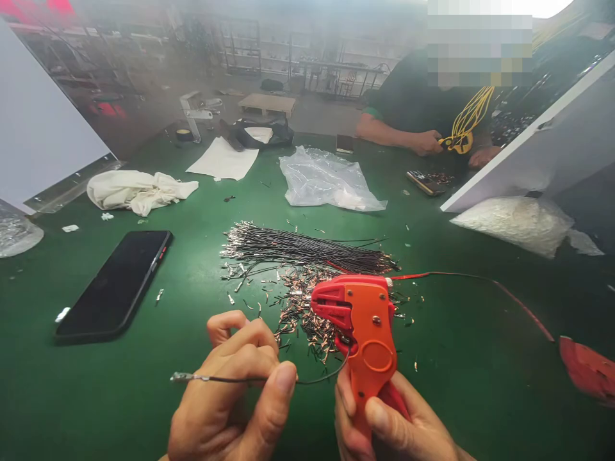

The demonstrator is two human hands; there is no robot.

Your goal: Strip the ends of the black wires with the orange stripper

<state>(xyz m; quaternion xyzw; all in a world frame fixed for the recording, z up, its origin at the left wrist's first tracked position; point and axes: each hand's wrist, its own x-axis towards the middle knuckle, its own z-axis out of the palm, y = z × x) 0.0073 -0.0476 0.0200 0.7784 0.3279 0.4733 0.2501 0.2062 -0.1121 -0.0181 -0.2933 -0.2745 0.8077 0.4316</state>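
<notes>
My left hand (235,390) pinches a thin black wire (317,382) between thumb and fingers. A metal crimp terminal (185,377) is on the wire's left end, and its other end runs into the lower part of the tool's head. My right hand (384,416) is wrapped round the handle of an orange and red wire stripper (372,339), held upright with its jaws facing left. Behind the tool lies a bundle of black wires (298,246) with metal terminals at the left ends. Black and copper wire scraps (307,307) are heaped below the bundle.
A black phone (118,282) lies at left, near a white cloth (139,191). Further back are a clear plastic bag (331,179) and white paper (225,159). At right are a filled plastic bag (516,221) and a red object (589,368). Across the table a person's hands hold yellow-handled tool and wires (461,141).
</notes>
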